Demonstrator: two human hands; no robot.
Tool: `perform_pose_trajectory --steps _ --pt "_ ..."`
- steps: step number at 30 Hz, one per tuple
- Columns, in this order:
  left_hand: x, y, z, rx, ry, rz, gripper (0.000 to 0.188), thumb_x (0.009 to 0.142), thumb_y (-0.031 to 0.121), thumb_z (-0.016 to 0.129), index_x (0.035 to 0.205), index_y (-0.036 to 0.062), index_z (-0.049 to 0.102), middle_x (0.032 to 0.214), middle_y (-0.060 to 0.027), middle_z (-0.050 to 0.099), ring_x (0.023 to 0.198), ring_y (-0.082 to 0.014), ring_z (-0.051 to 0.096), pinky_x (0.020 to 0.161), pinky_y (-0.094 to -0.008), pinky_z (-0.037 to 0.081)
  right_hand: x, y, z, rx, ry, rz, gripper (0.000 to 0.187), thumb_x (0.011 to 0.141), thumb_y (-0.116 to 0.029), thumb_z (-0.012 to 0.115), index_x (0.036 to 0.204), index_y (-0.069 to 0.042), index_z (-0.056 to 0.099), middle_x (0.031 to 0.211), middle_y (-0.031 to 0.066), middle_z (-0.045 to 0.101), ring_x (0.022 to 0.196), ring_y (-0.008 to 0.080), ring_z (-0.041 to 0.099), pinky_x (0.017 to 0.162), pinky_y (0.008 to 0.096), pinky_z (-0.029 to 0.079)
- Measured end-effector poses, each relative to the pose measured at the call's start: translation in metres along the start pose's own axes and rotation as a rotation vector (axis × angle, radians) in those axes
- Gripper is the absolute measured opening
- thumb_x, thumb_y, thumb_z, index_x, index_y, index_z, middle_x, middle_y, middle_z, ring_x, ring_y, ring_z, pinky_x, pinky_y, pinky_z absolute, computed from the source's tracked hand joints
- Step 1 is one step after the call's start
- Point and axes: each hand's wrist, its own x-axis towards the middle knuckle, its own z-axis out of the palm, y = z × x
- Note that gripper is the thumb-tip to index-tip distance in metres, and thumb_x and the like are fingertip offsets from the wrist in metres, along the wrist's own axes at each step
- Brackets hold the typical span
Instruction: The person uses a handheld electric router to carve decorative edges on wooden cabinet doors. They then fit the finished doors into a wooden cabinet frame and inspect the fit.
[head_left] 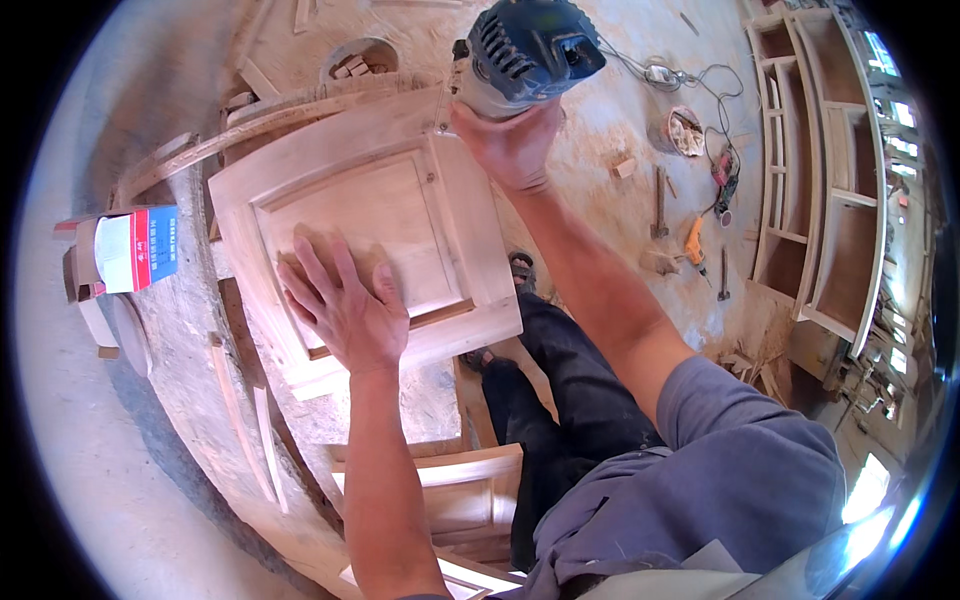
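A pale wooden cabinet door (345, 215) with a raised centre panel lies on the workbench in front of me. My left hand (345, 300) rests flat on its panel, fingers spread, holding nothing. Beyond the door's far right corner, my right hand (515, 140) is wrapped round a dark power tool (525, 55) with a vented housing. Most of those fingers and the tool's working end are hidden, so I cannot tell whether it touches the wood.
A small carton (150, 248) and a round disc (132, 335) sit at left. Another panelled door (480, 505) stands below. On the dusty floor lie an orange drill (695, 242), a hammer (660, 205), cords and a bucket (685, 132). Wooden cabinet frames (815, 170) stand at right.
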Motion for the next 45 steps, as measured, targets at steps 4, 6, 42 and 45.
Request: perform_pose_trajectory --steps 4,6,42,45 --pt "0.009 -0.001 -0.006 -0.014 -0.019 -0.01 0.063 0.102 0.051 0.039 0.154 0.0147 0.039 0.167 -0.0153 0.016 0.152 -0.0465 0.011 0.121 -0.0596 0.011 0.016 0.002 0.015 -0.081 0.047 -0.062 0.071 0.061 -0.018 0.083 0.122 -0.001 0.051 0.107 0.0157 0.065 0.095 0.0345 0.066 0.084 0.0419 0.053" --pt "0.013 0.0 -0.008 -0.024 -0.027 -0.012 0.063 0.102 0.051 0.04 0.154 0.0149 0.039 0.167 -0.0152 0.016 0.152 -0.0463 0.01 0.121 -0.0596 0.011 0.026 0.006 0.021 -0.067 0.091 -0.093 0.065 0.062 -0.018 0.085 0.117 -0.002 0.056 0.104 0.0114 0.067 0.092 0.0266 0.065 0.084 0.0388 0.053" --pt "-0.112 0.22 -0.075 -0.382 -0.058 0.097 0.07 0.075 0.004 0.069 0.141 0.0022 0.045 0.118 -0.0281 0.044 0.112 -0.0463 0.043 0.1 -0.0551 0.035 -0.165 -0.004 -0.443 -0.242 0.175 0.702 0.059 0.068 -0.007 0.081 0.122 0.0 0.057 0.106 0.01 0.068 0.093 0.0222 0.066 0.086 0.0342 0.054" --pt "-0.183 0.187 -0.088 -0.363 -0.345 0.329 0.071 0.071 0.003 0.068 0.14 0.0038 0.05 0.122 -0.0262 0.044 0.113 -0.0454 0.045 0.098 -0.0567 0.037 -0.163 -0.011 -0.453 -0.243 0.158 0.741 0.061 0.067 -0.008 0.081 0.123 0.001 0.057 0.107 0.0103 0.067 0.093 0.0226 0.066 0.085 0.0347 0.054"
